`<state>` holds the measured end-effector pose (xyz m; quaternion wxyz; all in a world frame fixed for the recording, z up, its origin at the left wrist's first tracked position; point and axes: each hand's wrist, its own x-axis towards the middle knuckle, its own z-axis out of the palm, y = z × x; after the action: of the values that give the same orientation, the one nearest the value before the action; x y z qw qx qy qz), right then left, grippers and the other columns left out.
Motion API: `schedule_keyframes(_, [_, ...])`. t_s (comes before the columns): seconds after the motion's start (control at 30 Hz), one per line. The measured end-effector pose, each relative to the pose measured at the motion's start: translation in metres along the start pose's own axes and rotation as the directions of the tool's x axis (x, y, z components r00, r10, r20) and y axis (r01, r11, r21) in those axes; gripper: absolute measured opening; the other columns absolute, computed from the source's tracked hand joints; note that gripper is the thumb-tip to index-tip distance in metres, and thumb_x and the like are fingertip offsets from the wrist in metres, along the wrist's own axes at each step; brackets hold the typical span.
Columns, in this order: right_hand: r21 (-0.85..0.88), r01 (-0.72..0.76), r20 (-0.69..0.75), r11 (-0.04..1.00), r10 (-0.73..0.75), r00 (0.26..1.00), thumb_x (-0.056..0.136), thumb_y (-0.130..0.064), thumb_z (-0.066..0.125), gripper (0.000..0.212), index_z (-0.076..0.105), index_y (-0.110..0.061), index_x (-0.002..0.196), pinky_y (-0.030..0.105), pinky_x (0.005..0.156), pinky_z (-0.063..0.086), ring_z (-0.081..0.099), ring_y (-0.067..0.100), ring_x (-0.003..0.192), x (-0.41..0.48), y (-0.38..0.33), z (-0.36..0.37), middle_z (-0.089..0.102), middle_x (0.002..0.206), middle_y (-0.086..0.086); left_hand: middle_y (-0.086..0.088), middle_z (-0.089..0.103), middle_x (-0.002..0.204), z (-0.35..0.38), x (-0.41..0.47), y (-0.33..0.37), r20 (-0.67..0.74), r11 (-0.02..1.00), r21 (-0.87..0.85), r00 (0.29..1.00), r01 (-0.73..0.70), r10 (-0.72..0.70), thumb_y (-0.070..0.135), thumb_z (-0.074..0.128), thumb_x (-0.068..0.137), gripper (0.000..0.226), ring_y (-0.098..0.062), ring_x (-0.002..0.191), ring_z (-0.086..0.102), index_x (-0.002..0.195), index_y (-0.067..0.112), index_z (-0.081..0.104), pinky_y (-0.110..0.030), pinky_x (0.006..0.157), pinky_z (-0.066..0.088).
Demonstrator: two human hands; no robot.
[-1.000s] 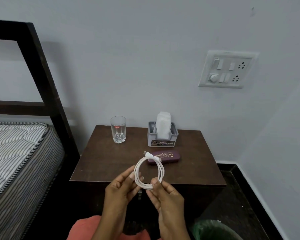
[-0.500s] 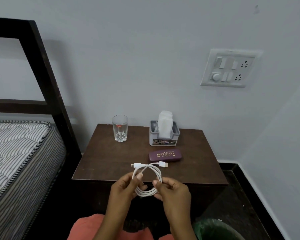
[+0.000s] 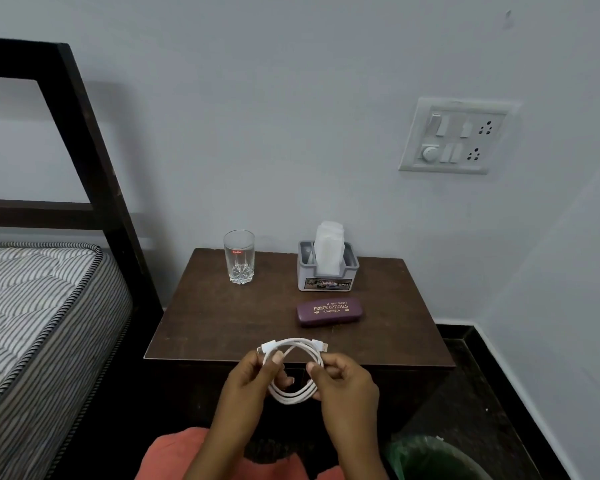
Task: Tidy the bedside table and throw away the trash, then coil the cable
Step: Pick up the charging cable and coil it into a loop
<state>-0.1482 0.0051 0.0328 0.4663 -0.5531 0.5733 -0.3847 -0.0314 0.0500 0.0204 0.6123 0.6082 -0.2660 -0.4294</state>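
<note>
A white cable [image 3: 293, 396] is wound into a small round coil, held in the air just over the front edge of the dark wooden bedside table [image 3: 222, 317]. My left hand [image 3: 250, 386] pinches the coil's left side near one plug. My right hand [image 3: 343, 382] grips the right side near the other plug. Both plugs stick out at the top of the coil. On the table stand a clear glass [image 3: 239, 256], a grey tissue holder [image 3: 327, 271] and a purple spectacle case [image 3: 329, 311].
A bed with a striped mattress [image 3: 39, 306] and dark frame [image 3: 94, 161] stands at the left. A bin with a green liner [image 3: 430, 459] sits on the dark floor at the lower right. A switch panel [image 3: 456, 136] hangs on the wall.
The coil has come down and toward me, from over the spectacle case to the table's front edge. Both plug ends now lie at the top of the coil.
</note>
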Motion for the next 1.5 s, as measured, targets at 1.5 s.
schedule_keyframes(1.5, [0.248, 0.033, -0.054, 0.968, -0.02, 0.998, 0.082, -0.013, 0.067, 0.009, 0.071, -0.02, 0.085, 0.02, 0.053, 0.05, 0.058, 0.006, 0.048, 0.004, 0.005, 0.002, 0.072, 0.067, 0.003, -0.006, 0.063, 0.06, 0.015, -0.01, -0.002, 0.025, 0.997, 0.068, 0.999, 0.033, -0.035, 0.014, 0.06, 0.087, 0.014, -0.012, 0.057, 0.059, 0.081, 0.012, 0.073, -0.024, 0.056, 0.048])
